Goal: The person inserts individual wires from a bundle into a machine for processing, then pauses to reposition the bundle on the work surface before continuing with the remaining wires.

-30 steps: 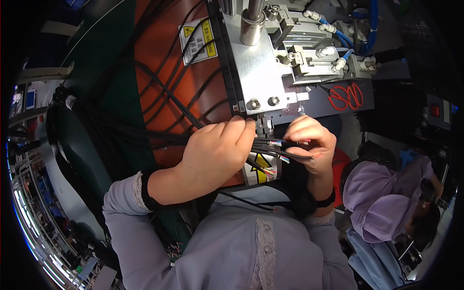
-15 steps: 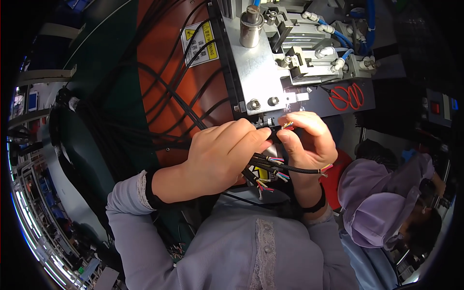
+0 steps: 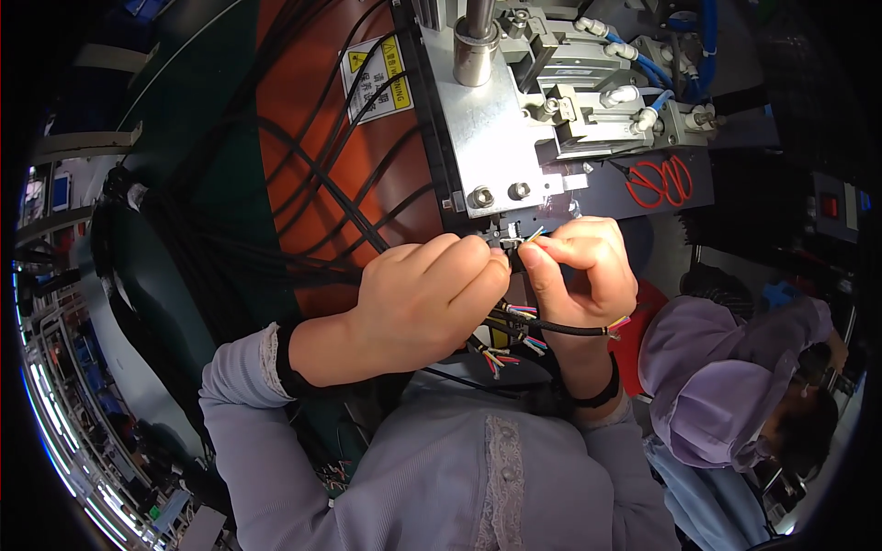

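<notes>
My left hand (image 3: pixel 423 298) and my right hand (image 3: pixel 583 271) meet just under the lower edge of a grey metal machine block (image 3: pixel 487 147). Both pinch the end of a thin black cable (image 3: pixel 551 326) whose stripped coloured wires point up at the block. The cable loops under my right hand. More black cables with coloured wire ends (image 3: pixel 501 358) hang below my hands, partly hidden by them. A bundle of black cables (image 3: pixel 312 184) runs across the orange panel (image 3: pixel 303 101) toward my left hand.
A yellow warning label (image 3: pixel 381 78) sits on the orange panel. Pneumatic fittings with blue hoses (image 3: pixel 643 64) top the machine, with a red wire coil (image 3: pixel 657 179) beside it. A person in a purple cap (image 3: pixel 726 376) sits at the lower right. Shelving curves along the left rim.
Both hands have moved up from the yellow label near my chest to the block's lower edge, bringing the cable end with them. My right hand now pinches the wire tips.
</notes>
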